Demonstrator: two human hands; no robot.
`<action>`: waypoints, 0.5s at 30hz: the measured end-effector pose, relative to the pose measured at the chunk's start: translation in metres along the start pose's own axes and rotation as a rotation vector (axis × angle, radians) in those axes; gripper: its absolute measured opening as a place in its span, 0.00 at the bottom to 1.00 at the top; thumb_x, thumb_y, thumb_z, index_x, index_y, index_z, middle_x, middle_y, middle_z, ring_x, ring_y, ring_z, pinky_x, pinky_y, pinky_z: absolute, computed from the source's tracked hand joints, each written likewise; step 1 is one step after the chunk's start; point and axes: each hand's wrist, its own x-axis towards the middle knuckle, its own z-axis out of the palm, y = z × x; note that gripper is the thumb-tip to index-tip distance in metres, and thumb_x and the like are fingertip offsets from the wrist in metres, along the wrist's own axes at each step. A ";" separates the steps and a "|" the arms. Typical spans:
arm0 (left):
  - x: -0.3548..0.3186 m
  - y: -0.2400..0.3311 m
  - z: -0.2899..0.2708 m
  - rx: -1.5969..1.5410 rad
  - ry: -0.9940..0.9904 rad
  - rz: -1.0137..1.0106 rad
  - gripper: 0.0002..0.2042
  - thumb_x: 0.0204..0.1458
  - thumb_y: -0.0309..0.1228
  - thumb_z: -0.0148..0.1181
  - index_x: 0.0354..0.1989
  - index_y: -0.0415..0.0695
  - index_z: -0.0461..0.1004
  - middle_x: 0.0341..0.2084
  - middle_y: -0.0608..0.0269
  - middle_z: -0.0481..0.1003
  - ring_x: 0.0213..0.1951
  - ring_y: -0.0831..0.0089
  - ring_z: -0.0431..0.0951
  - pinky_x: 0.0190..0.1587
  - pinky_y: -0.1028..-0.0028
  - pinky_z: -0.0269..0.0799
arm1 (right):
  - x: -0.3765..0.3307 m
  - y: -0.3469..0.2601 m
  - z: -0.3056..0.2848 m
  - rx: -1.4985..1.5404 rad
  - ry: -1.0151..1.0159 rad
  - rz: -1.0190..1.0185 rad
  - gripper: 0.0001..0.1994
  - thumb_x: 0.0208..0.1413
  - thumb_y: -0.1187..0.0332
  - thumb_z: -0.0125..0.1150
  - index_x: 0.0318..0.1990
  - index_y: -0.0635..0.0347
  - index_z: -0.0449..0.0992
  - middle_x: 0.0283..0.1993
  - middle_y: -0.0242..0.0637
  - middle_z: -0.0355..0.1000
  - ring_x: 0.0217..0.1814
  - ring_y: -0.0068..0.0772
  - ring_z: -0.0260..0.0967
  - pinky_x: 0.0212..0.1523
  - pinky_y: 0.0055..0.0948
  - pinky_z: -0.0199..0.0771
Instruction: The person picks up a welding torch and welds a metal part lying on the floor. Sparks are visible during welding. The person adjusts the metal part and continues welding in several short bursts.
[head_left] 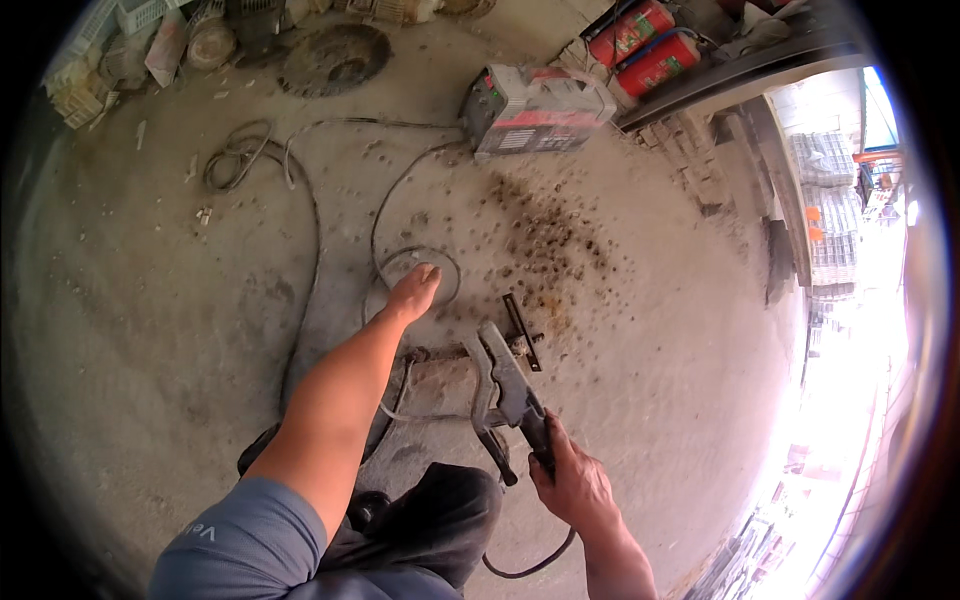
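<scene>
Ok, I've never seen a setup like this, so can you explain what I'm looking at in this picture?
There's no robot here, just a person with bare hands. The round, bent view comes from a wide fisheye camera worn on their head, looking down. Their right hand grips the dark handle of a large clamp-like tool. Their left hand reaches forward over a loop of cable; I can't tell whether it holds anything. On the dusty floor lie a dark narrow bar and more cable, with a grey and red machine farther off.
</scene>
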 end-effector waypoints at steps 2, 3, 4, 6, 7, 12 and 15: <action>-0.005 -0.003 0.003 0.049 0.006 -0.020 0.29 0.63 0.55 0.42 0.59 0.43 0.68 0.57 0.48 0.72 0.59 0.51 0.71 0.59 0.59 0.64 | 0.000 -0.001 0.001 -0.046 -0.045 0.022 0.34 0.57 0.62 0.60 0.70 0.54 0.55 0.43 0.55 0.76 0.40 0.61 0.76 0.41 0.49 0.77; -0.006 -0.003 0.003 0.073 0.012 -0.028 0.29 0.63 0.55 0.42 0.59 0.43 0.68 0.57 0.47 0.72 0.59 0.51 0.70 0.60 0.59 0.64 | 0.001 -0.001 0.001 -0.070 -0.066 0.030 0.34 0.57 0.62 0.60 0.71 0.54 0.55 0.43 0.55 0.76 0.40 0.61 0.76 0.41 0.49 0.77; -0.005 -0.002 0.002 0.059 -0.004 -0.045 0.29 0.63 0.55 0.42 0.59 0.43 0.68 0.57 0.47 0.72 0.59 0.50 0.70 0.59 0.59 0.64 | 0.001 -0.002 0.001 -0.057 -0.044 0.018 0.34 0.57 0.62 0.60 0.71 0.54 0.55 0.43 0.55 0.76 0.40 0.61 0.76 0.41 0.49 0.77; -0.004 -0.001 0.000 0.029 -0.039 -0.079 0.29 0.63 0.55 0.43 0.59 0.43 0.68 0.57 0.47 0.72 0.59 0.49 0.70 0.59 0.59 0.64 | -0.004 -0.003 0.000 -0.029 -0.003 -0.003 0.34 0.57 0.62 0.59 0.71 0.53 0.55 0.44 0.55 0.76 0.40 0.61 0.76 0.40 0.50 0.76; -0.004 -0.005 0.000 0.039 -0.033 -0.069 0.28 0.63 0.55 0.42 0.59 0.44 0.68 0.56 0.47 0.72 0.59 0.49 0.70 0.59 0.59 0.64 | -0.003 -0.001 0.001 -0.041 -0.023 0.000 0.34 0.57 0.62 0.59 0.71 0.53 0.55 0.44 0.55 0.76 0.40 0.61 0.76 0.41 0.50 0.76; -0.001 0.003 -0.001 0.041 -0.034 -0.076 0.27 0.64 0.54 0.42 0.58 0.44 0.68 0.54 0.47 0.73 0.58 0.48 0.71 0.59 0.57 0.64 | 0.004 -0.002 -0.001 -0.091 -0.064 0.045 0.34 0.58 0.62 0.59 0.71 0.54 0.55 0.45 0.54 0.76 0.41 0.61 0.76 0.41 0.50 0.76; -0.001 0.002 -0.001 0.051 -0.011 -0.047 0.27 0.64 0.54 0.42 0.58 0.44 0.69 0.53 0.47 0.74 0.56 0.47 0.72 0.57 0.56 0.65 | 0.000 -0.003 -0.003 -0.005 -0.015 -0.002 0.34 0.58 0.62 0.59 0.70 0.54 0.55 0.44 0.54 0.76 0.41 0.61 0.76 0.41 0.50 0.76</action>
